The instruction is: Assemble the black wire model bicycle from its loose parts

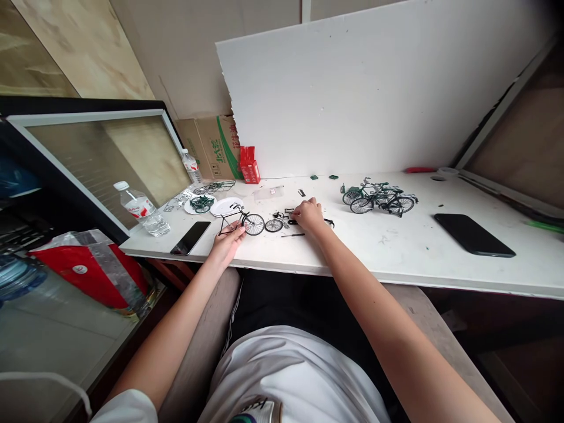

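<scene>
My left hand point(228, 244) pinches a small black model bicycle frame point(229, 222) just above the table's front part. A spoked front wheel point(254, 224) and handlebars are on that frame; no rear wheel shows on it. Just right of it, a loose spoked wheel point(274, 225) lies on the table among small black parts point(279, 215). My right hand point(307, 214) reaches down to these parts, its fingers bent together at the tabletop. What its fingertips hold, if anything, is hidden. A thin dark tool point(293, 235) lies below that hand.
Several assembled model bicycles point(383, 198) stand to the right, near a black phone point(473, 235). Leftward are another phone point(191, 237), white plates point(227, 206) with green parts point(202, 204), and a water bottle point(141, 210). Behind stand a red box point(249, 165) and a carton point(209, 147).
</scene>
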`<state>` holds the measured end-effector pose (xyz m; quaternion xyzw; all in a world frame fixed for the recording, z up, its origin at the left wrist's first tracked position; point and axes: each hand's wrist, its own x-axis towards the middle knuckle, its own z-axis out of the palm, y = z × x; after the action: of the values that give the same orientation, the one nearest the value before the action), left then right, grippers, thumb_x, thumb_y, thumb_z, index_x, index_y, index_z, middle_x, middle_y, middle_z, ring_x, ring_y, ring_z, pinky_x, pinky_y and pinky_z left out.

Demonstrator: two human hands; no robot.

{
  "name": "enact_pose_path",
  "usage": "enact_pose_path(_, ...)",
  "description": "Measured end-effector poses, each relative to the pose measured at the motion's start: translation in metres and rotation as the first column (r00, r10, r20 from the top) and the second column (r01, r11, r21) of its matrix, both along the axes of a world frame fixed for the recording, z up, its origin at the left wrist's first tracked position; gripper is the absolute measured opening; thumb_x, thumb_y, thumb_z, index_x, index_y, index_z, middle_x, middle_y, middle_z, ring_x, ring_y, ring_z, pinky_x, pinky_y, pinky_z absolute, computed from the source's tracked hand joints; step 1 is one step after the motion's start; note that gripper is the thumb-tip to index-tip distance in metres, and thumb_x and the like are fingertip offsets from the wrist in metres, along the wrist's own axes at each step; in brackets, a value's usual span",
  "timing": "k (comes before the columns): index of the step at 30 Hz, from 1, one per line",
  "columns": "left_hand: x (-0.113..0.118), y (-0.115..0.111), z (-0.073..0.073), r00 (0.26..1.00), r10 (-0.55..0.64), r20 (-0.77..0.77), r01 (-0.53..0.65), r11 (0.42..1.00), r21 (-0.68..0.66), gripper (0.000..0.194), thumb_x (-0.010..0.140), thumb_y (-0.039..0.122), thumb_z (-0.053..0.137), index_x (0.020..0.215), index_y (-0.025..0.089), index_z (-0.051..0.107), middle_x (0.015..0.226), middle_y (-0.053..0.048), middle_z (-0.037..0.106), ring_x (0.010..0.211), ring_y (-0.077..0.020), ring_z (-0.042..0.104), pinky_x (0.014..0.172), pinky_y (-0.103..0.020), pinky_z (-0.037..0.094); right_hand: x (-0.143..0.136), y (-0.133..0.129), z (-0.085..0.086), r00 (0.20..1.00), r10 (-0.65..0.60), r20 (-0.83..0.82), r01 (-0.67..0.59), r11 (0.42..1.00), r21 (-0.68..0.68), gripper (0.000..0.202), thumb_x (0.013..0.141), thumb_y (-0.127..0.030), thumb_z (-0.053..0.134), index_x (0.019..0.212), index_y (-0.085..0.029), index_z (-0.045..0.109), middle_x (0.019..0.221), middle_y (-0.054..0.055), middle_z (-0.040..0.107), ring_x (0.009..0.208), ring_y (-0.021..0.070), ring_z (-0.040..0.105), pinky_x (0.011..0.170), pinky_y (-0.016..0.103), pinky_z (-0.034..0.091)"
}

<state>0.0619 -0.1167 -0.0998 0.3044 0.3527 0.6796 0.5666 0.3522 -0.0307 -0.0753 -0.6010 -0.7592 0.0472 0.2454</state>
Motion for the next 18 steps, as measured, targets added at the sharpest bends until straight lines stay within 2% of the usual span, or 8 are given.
enact_pose_path(4,0.000,0.001,-0.001,1.000,0.006,-0.005,-0.006,1.000,-0.007,0.033,0.071,0.001,0.090,0.098,0.015,0.076,0.098,-0.006,0.081,0.097,-0.0164,0.078,0.099,-0.031,0.054,-0.004,-0.002,0.000,0.997,-0.001,0.071,0.001,1.000,0.004,0.020,0.097,-0.022,0.061,0.091,-0.018,0.080,0.112,0.019,0.075,0.119,0.0367,0.048,0.100,0.049,0.042)
enact_pose_path(7,0.001,0.001,-0.003,1.000,0.010,-0.007,-0.011,1.000,-0.008,0.034,0.070,0.001,0.091,0.097,0.015,0.076,0.097,-0.005,0.081,0.096,-0.0167,0.079,0.098,-0.031,0.055,-0.005,-0.004,-0.001,0.999,0.008,0.053,-0.009,1.000,0.002,0.021,0.099,-0.026,0.060,0.093,-0.018,0.078,0.115,0.019,0.074,0.119,0.0360,0.049,0.098,0.047,0.043)
enact_pose_path(13,0.004,-0.003,-0.001,1.000,0.018,-0.012,-0.018,1.000,-0.011,0.037,0.067,0.004,0.095,0.099,0.013,0.077,0.101,-0.007,0.081,0.098,-0.0182,0.079,0.100,-0.032,0.056,-0.004,0.003,-0.007,0.996,0.030,-0.081,-0.024,0.997,0.075,0.020,0.103,-0.029,0.058,0.101,-0.018,0.074,0.117,0.019,0.072,0.116,0.0357,0.051,0.092,0.044,0.044)
enact_pose_path(18,0.010,-0.004,0.005,0.998,0.057,-0.024,-0.058,0.997,-0.045,0.038,0.064,0.001,0.095,0.096,0.012,0.077,0.094,-0.006,0.080,0.092,-0.0179,0.079,0.096,-0.033,0.058,-0.005,0.012,-0.015,0.949,0.117,-0.293,-0.072,0.984,0.160,0.020,0.106,-0.029,0.051,0.098,-0.018,0.065,0.103,0.017,0.070,0.102,0.0310,0.054,0.088,0.042,0.045)
